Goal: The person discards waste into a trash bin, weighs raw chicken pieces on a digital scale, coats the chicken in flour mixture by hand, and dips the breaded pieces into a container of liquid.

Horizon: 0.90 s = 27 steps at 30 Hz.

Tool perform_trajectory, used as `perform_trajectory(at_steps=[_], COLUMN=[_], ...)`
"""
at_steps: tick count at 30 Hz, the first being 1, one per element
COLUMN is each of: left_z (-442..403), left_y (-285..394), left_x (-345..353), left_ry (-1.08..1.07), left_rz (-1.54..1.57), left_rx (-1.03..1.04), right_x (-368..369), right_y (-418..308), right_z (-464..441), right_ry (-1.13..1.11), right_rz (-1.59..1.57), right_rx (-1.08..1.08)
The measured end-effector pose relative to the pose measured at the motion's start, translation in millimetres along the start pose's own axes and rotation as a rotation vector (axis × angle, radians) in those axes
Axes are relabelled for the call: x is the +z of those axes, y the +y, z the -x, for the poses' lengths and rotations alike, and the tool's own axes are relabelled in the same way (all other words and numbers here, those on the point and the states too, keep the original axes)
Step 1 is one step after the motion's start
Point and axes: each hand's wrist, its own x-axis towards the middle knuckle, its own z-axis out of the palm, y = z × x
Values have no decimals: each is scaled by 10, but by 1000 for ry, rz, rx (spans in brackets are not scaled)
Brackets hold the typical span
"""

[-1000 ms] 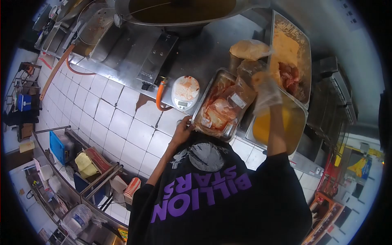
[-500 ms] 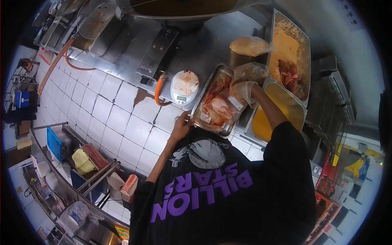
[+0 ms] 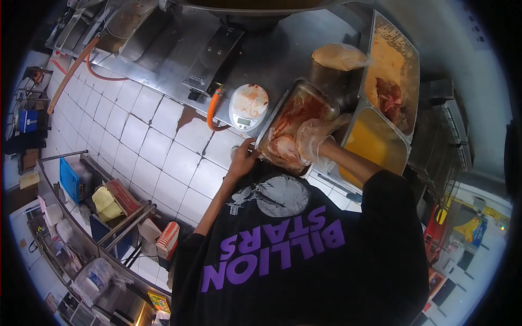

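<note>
The right hand point(image 3: 319, 142) is wearing loose clear plastic, which is hiding the fingers, so I cannot tell if they are gripping. Just beside them, raw meat point(image 3: 285, 146) is lying in a metal tray point(image 3: 321, 93), at the end nearer the body. The left hand point(image 3: 246, 157) is curling its fingers at the tray's near corner; I cannot tell if they are closing on the rim.

I am judging the meat to be soft, wet and slippery, rather heavy but not fragile; the thick middle is offering a better hold than the edges. Red liquid point(image 3: 312, 106) is pooling beyond the right fingers.

To the right of these fingers, a container point(image 3: 399, 152) is holding yellow liquid point(image 3: 367, 142). Farther away, a long tray point(image 3: 408, 51) is holding pale coating point(image 3: 383, 68) with more meat point(image 3: 389, 98) on it. Ahead of the right fingers, a bag point(image 3: 340, 57) is holding something tan. Ahead of the left fingers, a smeared scale point(image 3: 250, 103) is standing.
</note>
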Motion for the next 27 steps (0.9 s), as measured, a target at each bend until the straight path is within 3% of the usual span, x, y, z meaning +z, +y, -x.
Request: perform_trajectory(at_steps=[27], left_z=[-50], left_y=[-20], left_x=[-19], left_ry=[39], left_rz=[-97], left_rx=[42], right_x=[-44], right_y=[-216], right_z=[220], right_ry=[55], right_rz=[23], right_rx=[-34])
